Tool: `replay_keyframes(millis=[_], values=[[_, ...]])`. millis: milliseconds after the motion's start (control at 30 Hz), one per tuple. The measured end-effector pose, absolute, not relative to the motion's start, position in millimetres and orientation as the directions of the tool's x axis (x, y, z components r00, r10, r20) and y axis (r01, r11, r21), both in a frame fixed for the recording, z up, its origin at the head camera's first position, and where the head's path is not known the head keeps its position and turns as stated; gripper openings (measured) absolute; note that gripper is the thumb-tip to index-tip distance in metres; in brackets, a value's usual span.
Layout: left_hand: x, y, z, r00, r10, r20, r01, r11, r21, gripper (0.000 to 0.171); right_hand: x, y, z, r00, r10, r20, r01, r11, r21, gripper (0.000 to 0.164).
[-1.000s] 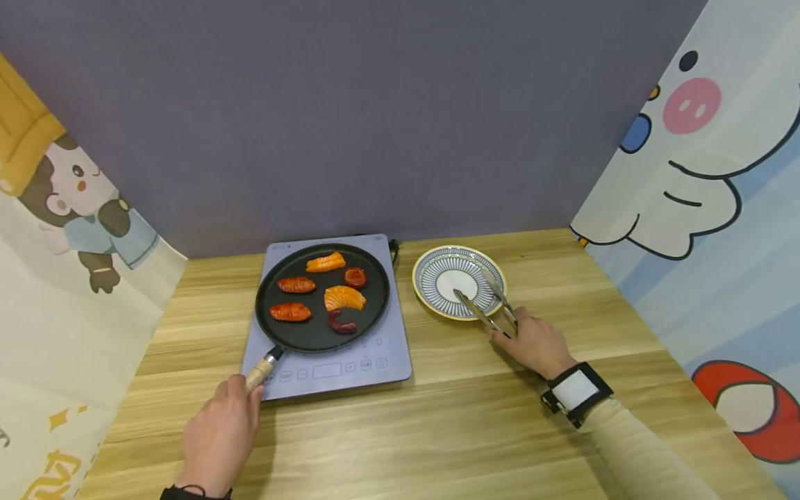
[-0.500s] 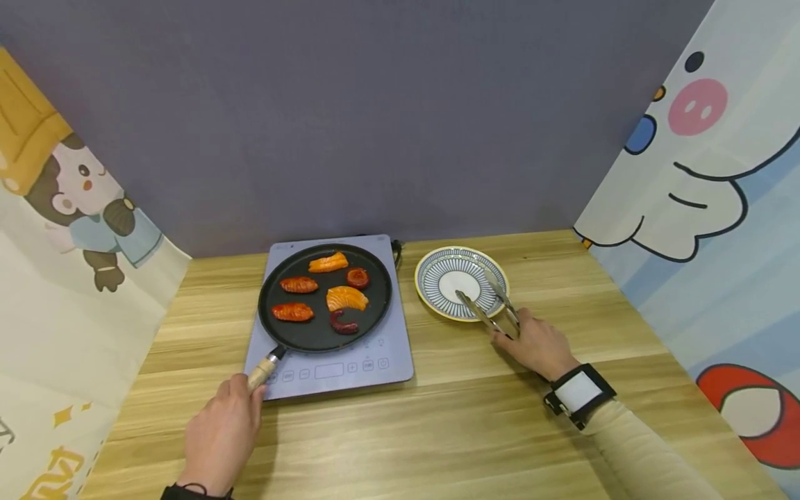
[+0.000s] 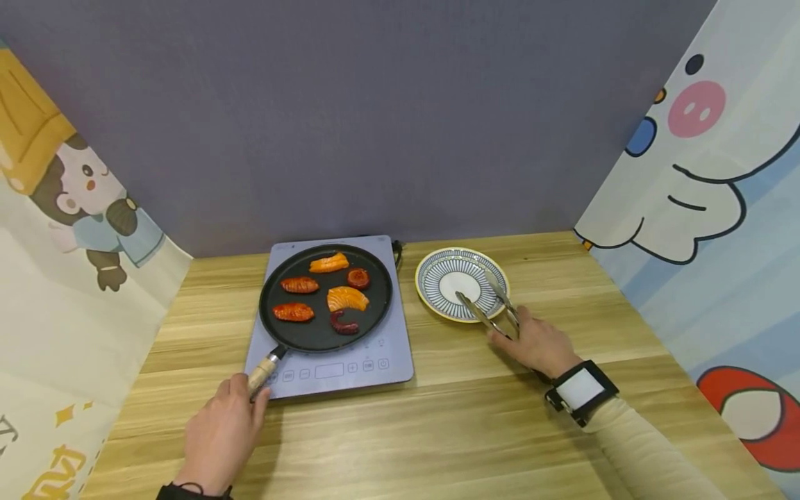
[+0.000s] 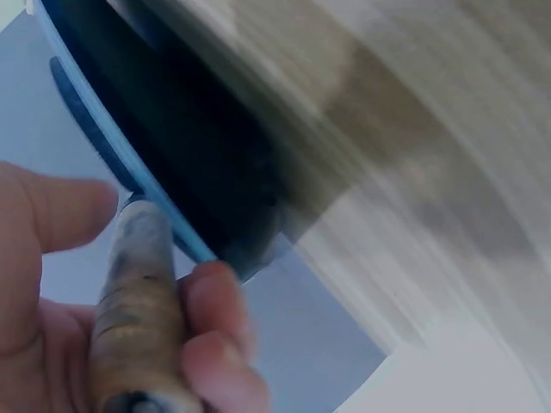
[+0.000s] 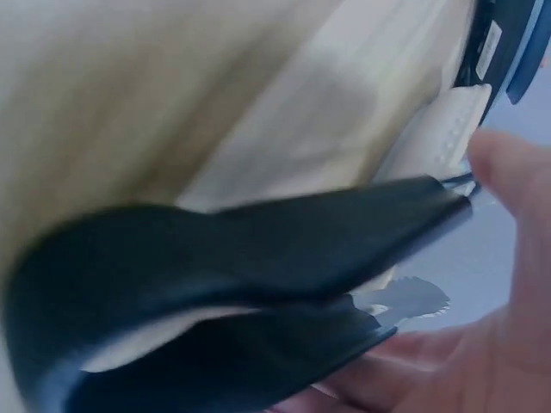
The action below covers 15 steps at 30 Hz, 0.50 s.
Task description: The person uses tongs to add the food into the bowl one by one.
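Observation:
My left hand holds the wooden handle of a black frying pan. In the left wrist view, fingers curl round the handle and the thumb lies off its side. Two salmon pieces, two reddish-brown chicken wings, a small round red piece and a curled dark-red octopus tentacle lie in the pan. My right hand grips metal tongs with dark grips. Their arms stand apart, with the tips over a patterned plate.
The pan stands on a grey induction cooktop with touch buttons along its front. A black cord shows at its back right corner. Behind the wooden table rises a grey wall. Printed cartoon panels flank both sides.
My left thumb has moved slightly outward from the pan handle. The view has shifted a little. The tongs stay spread over the plate, and the food lies as before.

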State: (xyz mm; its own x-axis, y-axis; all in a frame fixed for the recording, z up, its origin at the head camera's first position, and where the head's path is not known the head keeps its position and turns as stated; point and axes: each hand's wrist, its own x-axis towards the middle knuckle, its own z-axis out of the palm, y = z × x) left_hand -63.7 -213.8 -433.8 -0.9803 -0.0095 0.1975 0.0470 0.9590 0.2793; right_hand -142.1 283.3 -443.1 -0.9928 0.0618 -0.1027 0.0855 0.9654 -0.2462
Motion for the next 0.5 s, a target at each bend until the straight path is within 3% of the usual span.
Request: replay_keyframes(millis=[200,367,500], values=[[-64.8,-213.9,-426.8,-0.983,0.013,0.182,0.060,0.964,0.258,0.040,-141.1,281.8,-436.5,-0.999,0.032,-0.011,0.034,0.974,-0.223,0.091],[-65.7,-213.7,-423.9,-0.951,0.041,0.305,0.112,0.969,0.219,0.041,-141.4,272.4,-425.4,-0.999,-0.006,0.037,-0.014,0.978,-0.210,0.092],[-66.7,-212.4,-419.9,-0.920,0.066,0.387,0.151,0.970,0.192,0.042,-140.8,258.8,-413.0,-0.992,-0.069,0.104,-0.088,0.976,-0.201,0.081]])
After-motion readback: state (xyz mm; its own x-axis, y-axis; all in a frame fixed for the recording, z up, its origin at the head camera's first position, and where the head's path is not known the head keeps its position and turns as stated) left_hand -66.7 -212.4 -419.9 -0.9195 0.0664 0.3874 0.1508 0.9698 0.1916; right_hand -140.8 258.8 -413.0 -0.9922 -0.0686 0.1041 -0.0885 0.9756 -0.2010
